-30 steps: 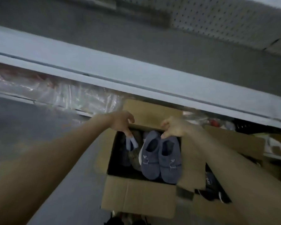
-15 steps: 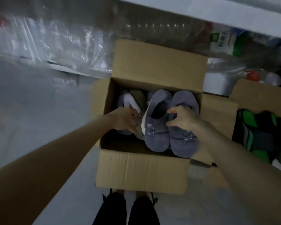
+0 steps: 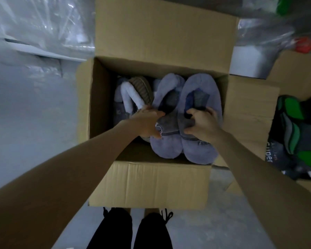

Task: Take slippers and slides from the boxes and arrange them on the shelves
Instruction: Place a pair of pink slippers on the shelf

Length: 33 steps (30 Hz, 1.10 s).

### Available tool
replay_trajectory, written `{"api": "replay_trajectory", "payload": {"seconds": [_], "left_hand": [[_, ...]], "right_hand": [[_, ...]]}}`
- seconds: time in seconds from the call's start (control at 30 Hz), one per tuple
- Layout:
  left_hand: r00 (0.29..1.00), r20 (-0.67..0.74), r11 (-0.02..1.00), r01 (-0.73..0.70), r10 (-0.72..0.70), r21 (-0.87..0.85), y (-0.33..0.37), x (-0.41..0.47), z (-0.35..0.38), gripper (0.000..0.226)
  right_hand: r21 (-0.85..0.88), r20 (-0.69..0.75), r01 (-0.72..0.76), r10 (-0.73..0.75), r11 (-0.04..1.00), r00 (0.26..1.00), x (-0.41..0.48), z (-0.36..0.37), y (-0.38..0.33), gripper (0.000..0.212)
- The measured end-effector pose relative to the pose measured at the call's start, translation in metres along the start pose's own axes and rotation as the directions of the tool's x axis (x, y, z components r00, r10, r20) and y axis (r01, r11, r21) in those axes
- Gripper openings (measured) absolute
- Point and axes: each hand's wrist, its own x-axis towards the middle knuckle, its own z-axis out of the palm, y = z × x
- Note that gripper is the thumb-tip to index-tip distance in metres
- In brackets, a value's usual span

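Head view shows the pair of soft lilac plush slippers (image 3: 166, 148) lying on top in the open brown cardboard box (image 3: 151, 184), with the right hand (image 3: 203, 124) curling its fingers into one opening and the left hand (image 3: 147, 123) pinching the other's upper, so I judge these shallow holds on soft fabric may slip, or may drag out the white and brown knitted slippers (image 3: 138, 90) just beside.

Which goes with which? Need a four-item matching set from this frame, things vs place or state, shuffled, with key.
Things:
1. left hand
2. right hand
3. brown knit slipper
4. green-and-black slides

Place or state:
A. in the second cardboard box, far right
B. grips the right purple slipper at its opening
C. back left of the open cardboard box
D. holds the left purple slipper by its upper

Pairs: 1-D, 2-B, 3-C, 4-A
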Motion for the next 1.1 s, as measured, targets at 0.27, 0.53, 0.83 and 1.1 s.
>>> {"api": "replay_trajectory", "payload": {"seconds": [0.27,0.53,0.83,1.1], "left_hand": [[0.997,-0.051,0.997,0.053,-0.056,-0.052,0.001,-0.006,-0.001,0.058],[0.985,-0.087,0.989,0.144,-0.146,-0.036,-0.025,-0.030,-0.026,0.049],[0.934,-0.105,0.938,0.346,-0.341,0.033,-0.061,-0.071,-0.039,0.054],[0.944,-0.190,0.954,0.289,-0.270,0.084,-0.053,-0.062,-0.035,0.051]], "right_hand": [[0.120,0.001,0.010,-0.010,0.993,1.000,0.004,0.001,-0.004,0.059],[0.329,0.034,0.085,-0.101,0.940,0.994,0.001,-0.002,-0.043,0.064],[0.367,0.031,0.209,-0.237,0.906,0.971,0.006,0.006,-0.099,0.054],[0.428,0.059,0.186,-0.233,0.884,0.971,0.018,0.002,-0.093,0.057]]}}
